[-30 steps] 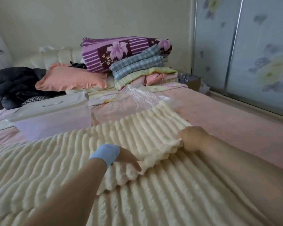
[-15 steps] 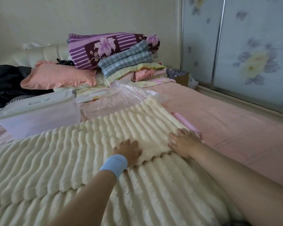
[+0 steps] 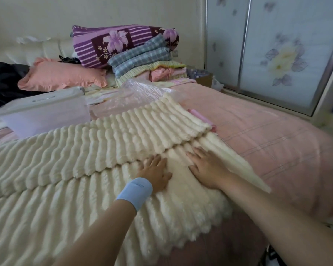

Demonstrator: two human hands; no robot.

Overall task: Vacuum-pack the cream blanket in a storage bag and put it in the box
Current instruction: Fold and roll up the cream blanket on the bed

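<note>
On the bed [image 3: 267, 143], both hands are lying flat with fingers spread, left hand [image 3: 155, 172] and right hand [image 3: 207, 168] pressing the cream blanket [image 3: 85, 160], fingers pointing toward twelve o'clock.

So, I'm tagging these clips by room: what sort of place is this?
Most likely a bedroom: a bed with a pink sheet, a pink pillow and folded bedding stacked at its head, and flowered sliding doors alongside.

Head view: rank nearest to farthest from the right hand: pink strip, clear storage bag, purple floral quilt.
1. pink strip, just beyond the right hand, at the right edge of the cream blanket.
2. clear storage bag, farther back, to the left.
3. purple floral quilt, stacked farthest back.
</note>
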